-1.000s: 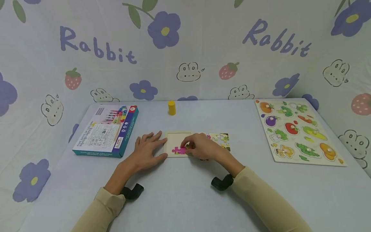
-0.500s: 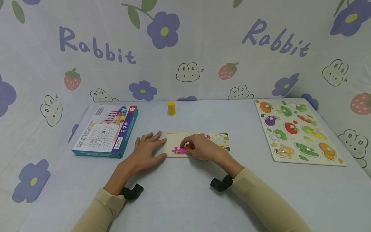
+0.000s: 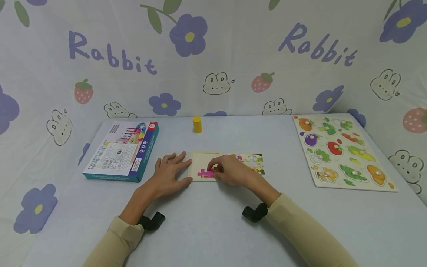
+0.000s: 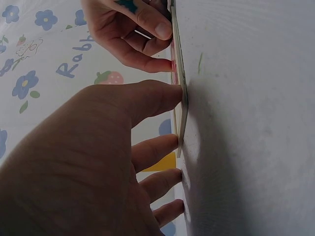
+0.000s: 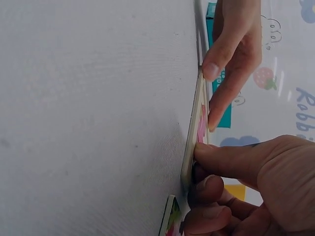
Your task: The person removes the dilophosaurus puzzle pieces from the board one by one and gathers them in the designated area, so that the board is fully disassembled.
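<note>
A shallow pale wooden puzzle tray [image 3: 200, 159] lies on the table in front of me, with pink jigsaw pieces [image 3: 203, 173] along its near side. My left hand [image 3: 170, 172] rests at the tray's left end, fingers spread; its thumb and index fingertip touch the tray edge in the left wrist view. Over the tray's right part, my right hand [image 3: 231, 170] pinches a jigsaw piece between thumb and curled fingers, down at the tray. That piece is mostly hidden by the fingers. In the right wrist view, pink [image 5: 202, 123] shows inside the rim beside the right thumb.
Right of the tray lie several colourful jigsaw pieces [image 3: 253, 159], partly behind my right hand. A yellow cylinder [image 3: 197, 125] stands at the back. On the left is a teal and white box [image 3: 120, 152]; on the right, a vegetable peg puzzle board [image 3: 343, 148].
Both hands stay almost in place. The dark edge of a piece that showed just below my right hand a second ago is now out of sight.
</note>
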A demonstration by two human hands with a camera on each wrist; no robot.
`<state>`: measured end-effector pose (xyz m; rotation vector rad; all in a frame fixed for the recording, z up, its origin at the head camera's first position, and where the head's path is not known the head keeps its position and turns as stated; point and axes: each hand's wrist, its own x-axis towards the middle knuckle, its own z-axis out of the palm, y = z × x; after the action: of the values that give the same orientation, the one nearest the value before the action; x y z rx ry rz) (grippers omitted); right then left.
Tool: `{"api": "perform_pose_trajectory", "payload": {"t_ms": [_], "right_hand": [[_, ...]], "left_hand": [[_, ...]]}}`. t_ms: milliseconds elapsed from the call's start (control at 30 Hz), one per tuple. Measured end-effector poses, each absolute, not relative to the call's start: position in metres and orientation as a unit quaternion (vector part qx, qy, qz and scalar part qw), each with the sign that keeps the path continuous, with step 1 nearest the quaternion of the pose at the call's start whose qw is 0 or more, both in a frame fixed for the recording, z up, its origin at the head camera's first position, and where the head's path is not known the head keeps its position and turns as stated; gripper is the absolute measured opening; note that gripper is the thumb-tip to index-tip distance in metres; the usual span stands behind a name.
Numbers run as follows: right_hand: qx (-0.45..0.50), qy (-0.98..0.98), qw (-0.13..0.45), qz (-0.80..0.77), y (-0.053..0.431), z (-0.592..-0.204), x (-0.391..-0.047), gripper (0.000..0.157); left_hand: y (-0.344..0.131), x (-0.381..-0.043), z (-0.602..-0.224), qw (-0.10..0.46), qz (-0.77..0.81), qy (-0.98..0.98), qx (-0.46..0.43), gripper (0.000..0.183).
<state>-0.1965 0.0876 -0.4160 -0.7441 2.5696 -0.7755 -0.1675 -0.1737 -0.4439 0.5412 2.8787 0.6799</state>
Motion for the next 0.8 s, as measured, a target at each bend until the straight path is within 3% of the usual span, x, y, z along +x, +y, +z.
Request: {"api": "perform_pose_trajectory", "payload": {"t_ms": [567,800], "right_hand": [[-0.26,0.912,0.135,-0.287,0.0845,-0.4153,-0.1898,0.021],[-0.266,0.905,0.11,-0.313,0.0843,-0.4166,-0.1888,0.011]], "left_hand": [[-0.1746,-0.169,-0.4464,0.07,0.222,0.956,0.177,0.067],[-0.1747,-0.1689,-0.446,0.068,0.226,0.955,0.178,0.067]]}}
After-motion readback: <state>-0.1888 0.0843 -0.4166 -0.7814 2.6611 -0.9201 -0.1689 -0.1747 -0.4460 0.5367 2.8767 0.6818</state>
